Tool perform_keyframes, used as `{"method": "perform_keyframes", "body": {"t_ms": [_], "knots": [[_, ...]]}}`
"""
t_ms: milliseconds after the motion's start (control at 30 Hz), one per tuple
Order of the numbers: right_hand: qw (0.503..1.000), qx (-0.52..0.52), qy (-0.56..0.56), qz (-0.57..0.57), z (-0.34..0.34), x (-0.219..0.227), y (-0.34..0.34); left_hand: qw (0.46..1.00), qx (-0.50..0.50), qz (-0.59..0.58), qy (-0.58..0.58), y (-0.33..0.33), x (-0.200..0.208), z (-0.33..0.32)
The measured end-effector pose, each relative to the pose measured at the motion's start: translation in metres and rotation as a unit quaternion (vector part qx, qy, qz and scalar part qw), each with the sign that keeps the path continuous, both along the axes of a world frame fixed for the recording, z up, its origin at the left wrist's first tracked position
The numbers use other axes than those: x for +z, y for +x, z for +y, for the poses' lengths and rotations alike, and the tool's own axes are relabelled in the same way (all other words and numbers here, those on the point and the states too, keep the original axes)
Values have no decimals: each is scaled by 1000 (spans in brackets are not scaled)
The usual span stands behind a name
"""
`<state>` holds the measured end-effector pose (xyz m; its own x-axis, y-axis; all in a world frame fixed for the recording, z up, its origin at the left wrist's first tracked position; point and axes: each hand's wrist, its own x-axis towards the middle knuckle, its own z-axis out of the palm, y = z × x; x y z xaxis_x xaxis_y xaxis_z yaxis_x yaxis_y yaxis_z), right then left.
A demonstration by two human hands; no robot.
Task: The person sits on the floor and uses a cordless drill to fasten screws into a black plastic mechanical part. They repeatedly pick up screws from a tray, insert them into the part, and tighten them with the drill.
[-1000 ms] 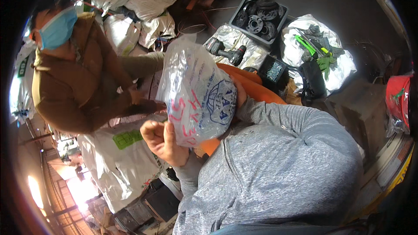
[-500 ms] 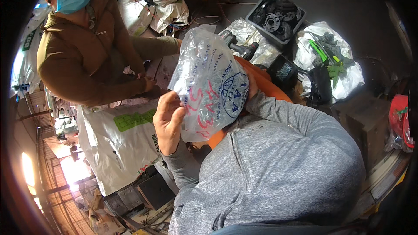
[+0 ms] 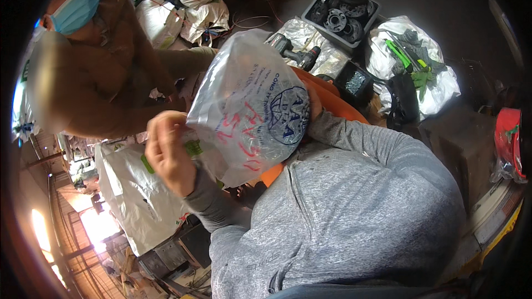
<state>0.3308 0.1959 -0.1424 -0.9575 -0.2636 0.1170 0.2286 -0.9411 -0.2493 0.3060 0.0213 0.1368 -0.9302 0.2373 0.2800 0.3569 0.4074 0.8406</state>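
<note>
A clear plastic bag (image 3: 238, 116) with blue print and red handwriting is held up in front of my chest. At its left edge is my left hand (image 3: 169, 152), slightly blurred, its fingers bent and closed on the rim of the bag. My right hand (image 3: 315, 103) is at the bag's right end; only a strip of it shows, since the bag covers most of its fingers, and it grips the plastic there. The bag is puffed out, and whether anything is inside cannot be made out.
A masked person (image 3: 105, 72) in brown sits at the left. Beyond the bag lie a cordless drill (image 3: 296, 52), a grey crate (image 3: 354, 44) of round black parts, a small black bin (image 3: 354, 84), and a white sack (image 3: 382, 55) bearing gloves and a green-handled tool. A large white sack (image 3: 138, 194) stands left.
My left hand has moved left, drawing the bag's edge with it, and the bag is spread wider. The view has shifted slightly. My right hand stays at the bag's right end.
</note>
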Motion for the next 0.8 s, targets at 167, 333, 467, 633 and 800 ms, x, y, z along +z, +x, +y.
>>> {"method": "perform_keyframes", "body": {"t_ms": [167,333,467,633,800], "knots": [[984,-105,54,-135,-14,14,10,919,-118,148,-345,-4,3,69],[972,-43,-87,-214,-7,16,16,978,-65,-114,-164,-33,-45,82],[970,3,-73,-233,14,38,30,992,-95,78,-9,-22,-16,22],[958,98,-247,109,72,47,17,981,-68,181,18,-21,24,1],[953,-32,264,144,86,40,6,969,-142,196,41,-32,52,17]]}}
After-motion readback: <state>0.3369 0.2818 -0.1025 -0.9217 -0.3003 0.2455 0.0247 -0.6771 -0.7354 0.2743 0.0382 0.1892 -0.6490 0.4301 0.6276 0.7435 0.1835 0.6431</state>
